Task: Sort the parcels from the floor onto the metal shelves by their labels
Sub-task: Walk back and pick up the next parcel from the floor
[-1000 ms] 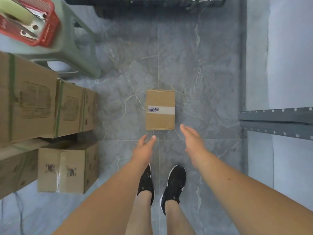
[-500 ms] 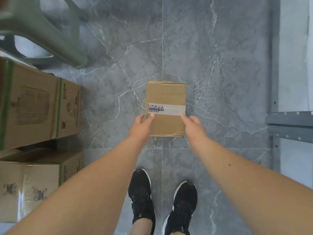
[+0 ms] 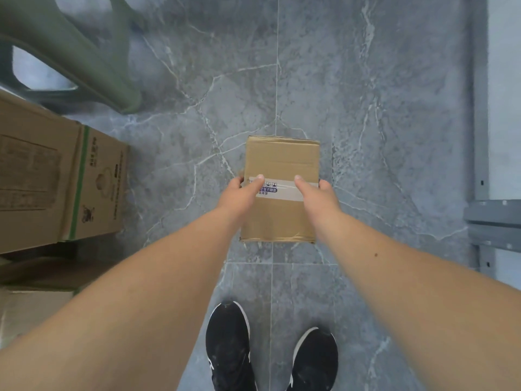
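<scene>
A small brown cardboard parcel [image 3: 282,162] with a white printed tape strip across its top lies on the grey marble floor in front of my feet. My left hand [image 3: 242,193] grips its left side, thumb on top over the tape, fingers wrapped down the left edge. My right hand [image 3: 317,196] grips the right side the same way, thumb on the tape. The grey metal shelf [image 3: 493,221] shows only as a corner at the right edge.
Large cartons with green tape [image 3: 56,182] are stacked at the left, more below them. A green plastic stool [image 3: 84,57] stands at the top left. My black shoes [image 3: 228,348] stand below the parcel. A pale wall runs along the right.
Both hands moved forward from the parcel's near corners to its sides and closed on it, thumbs now on the tape. My head has come lower and closer.
</scene>
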`<state>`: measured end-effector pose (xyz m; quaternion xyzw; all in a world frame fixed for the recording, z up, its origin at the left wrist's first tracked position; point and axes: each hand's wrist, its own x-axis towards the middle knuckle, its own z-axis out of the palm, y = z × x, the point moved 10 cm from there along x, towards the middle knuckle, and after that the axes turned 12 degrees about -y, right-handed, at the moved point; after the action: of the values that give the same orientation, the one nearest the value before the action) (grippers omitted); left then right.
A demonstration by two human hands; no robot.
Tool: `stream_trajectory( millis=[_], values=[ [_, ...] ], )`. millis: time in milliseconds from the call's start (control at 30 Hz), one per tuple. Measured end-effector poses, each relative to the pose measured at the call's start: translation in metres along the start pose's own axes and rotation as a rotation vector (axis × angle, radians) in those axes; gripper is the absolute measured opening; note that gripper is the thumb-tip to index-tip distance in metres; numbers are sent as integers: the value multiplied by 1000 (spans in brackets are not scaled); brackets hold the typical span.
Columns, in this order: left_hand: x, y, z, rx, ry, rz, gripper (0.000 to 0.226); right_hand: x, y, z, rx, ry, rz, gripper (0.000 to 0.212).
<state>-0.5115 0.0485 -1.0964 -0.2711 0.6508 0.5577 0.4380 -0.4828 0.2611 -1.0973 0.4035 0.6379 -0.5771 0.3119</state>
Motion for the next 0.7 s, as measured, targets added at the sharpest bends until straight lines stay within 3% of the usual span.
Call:
stream_trajectory(
  millis=[233,400,533,700],
  values=[
    [-21,7,11,-15,-23,-3,51,-12,14,-8,29,-75,67,53],
    [-56,29,17,14,-58,30,26,-44,12,-19,50,-90,101,49],
    [-85,51,23,-14,-60,59,28,-72,-14,-29,78,-81,61,27],
    [-126,82,22,-14,-26,82,45,-107,-56,-37,48,-88,7,25]
  ],
)
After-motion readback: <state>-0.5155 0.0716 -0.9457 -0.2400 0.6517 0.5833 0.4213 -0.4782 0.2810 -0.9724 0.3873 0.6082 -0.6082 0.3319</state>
